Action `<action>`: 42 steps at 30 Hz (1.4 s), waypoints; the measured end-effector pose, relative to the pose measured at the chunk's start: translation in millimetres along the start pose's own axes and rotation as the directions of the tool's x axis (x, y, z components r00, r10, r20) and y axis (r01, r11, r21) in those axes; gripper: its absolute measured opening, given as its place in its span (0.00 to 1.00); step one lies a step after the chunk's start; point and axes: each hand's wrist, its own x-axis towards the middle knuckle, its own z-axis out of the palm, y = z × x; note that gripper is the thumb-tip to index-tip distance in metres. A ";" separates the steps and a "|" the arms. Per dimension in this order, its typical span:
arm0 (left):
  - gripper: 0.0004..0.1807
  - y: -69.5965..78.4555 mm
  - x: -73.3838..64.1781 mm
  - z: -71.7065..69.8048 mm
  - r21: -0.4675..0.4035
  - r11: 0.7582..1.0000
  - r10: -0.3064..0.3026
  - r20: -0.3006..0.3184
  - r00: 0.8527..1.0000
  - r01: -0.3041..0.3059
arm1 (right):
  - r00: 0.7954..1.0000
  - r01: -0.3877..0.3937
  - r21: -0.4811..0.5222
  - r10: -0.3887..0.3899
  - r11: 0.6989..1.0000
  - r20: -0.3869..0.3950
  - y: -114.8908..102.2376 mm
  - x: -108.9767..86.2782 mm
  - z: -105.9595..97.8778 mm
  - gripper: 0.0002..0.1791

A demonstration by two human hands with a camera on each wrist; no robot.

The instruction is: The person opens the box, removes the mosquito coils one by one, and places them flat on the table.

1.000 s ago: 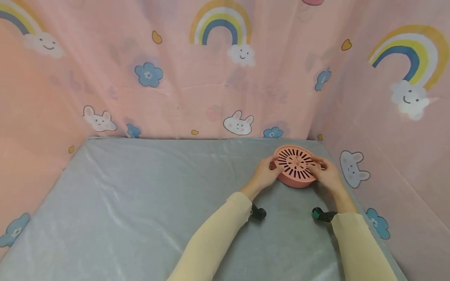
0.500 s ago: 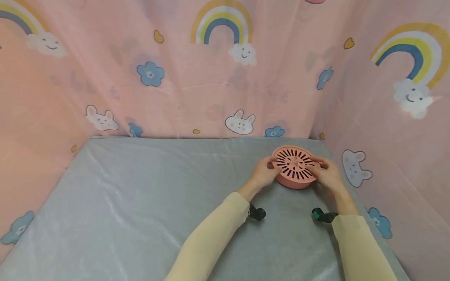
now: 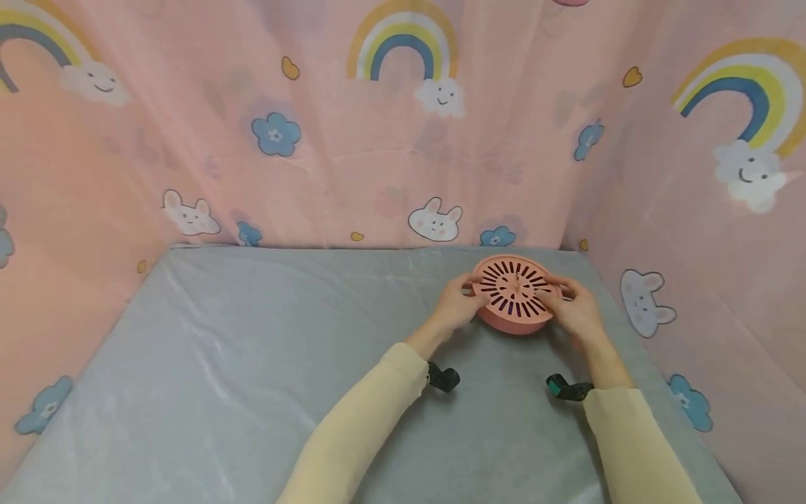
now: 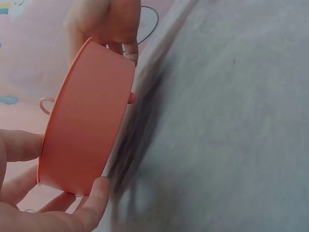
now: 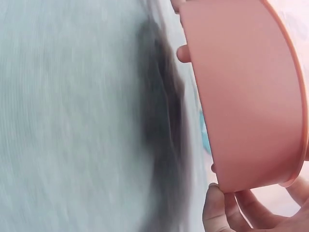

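Observation:
A round pink metal mosquito coil holder (image 3: 511,323) is held up between both hands at the right back of the table. Radial slots and a small loop mark its lid (image 3: 497,287). At its left side, the left hand (image 3: 455,304) grips it with the thumb on the lid's edge and fingers underneath. The right hand (image 3: 578,311) grips the opposite side in the same manner. Smooth side wall and a small round foot (image 4: 131,98) show in the left wrist view. In the right wrist view, the holder (image 5: 246,101) tilts above the cloth, fingertips at its lower edge.
Grey cloth (image 3: 252,364) covers the table. Pink printed curtains (image 3: 352,175) hang behind it and along both sides, the right one (image 3: 705,280) close to the right hand. Dark wrist-camera mounts (image 3: 444,379) stick out from both cuffs.
Both hands have shifted left together with the mosquito coil holder, their grip unchanged. The head view has turned slightly left.

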 end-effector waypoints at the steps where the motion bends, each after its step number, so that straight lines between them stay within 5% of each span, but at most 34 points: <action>1: 0.23 0.2 -0.8 -4.2 -0.001 1.000 0.002 0.003 1.000 -0.002 | 1.000 0.003 0.007 -0.003 1.000 -0.001 -1.5 -1.1 3.1 0.34; 13: 0.25 -10.2 -13.3 -62.0 -0.014 1.000 -0.006 0.057 0.998 0.007 | 1.000 -0.002 0.054 0.002 0.999 0.005 -24.7 -12.0 51.9 0.29; 24: 0.25 -10.6 -30.8 -118.3 0.039 0.999 -0.030 0.022 0.999 0.029 | 0.997 0.041 0.091 -0.047 0.995 0.069 -47.8 -19.1 99.5 0.28; 42: 0.25 -19.2 -36.3 -195.4 0.063 0.998 -0.028 -0.076 0.997 0.032 | 0.988 0.112 0.098 -0.122 0.989 0.100 -90.6 -27.6 165.3 0.25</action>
